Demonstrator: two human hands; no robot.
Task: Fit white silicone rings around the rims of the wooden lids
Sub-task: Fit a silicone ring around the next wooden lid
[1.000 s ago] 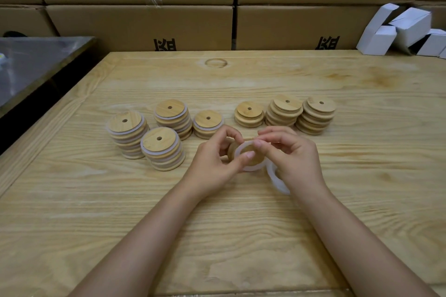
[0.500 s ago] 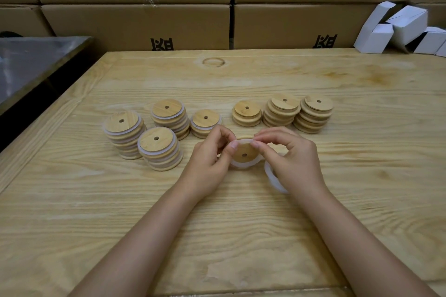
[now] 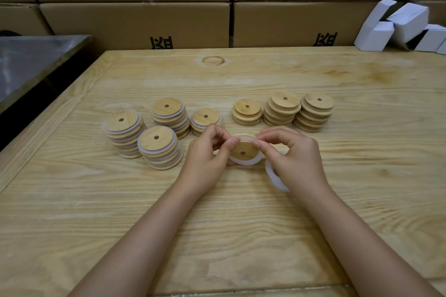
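Stretching a white silicone ring (image 3: 244, 162) over a wooden lid (image 3: 243, 150).
Pinching the ring, left hand (image 3: 207, 152) and right hand (image 3: 295, 160) should work round evenly to seat it untwisted.

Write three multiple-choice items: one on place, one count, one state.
1. Where are the bare lid stacks, relative to the ringed stacks? A left; B right; C on top.
2. How many lid stacks stand on the table? A seven; B five; C nine.
3. The centre lid is: A lying untouched; B in one hand; C pinched by left hand and right hand, a white ring at its rim.
B: bare stacks stand right. A: four ringed plus three bare. C: both hands' fingers meet on it.
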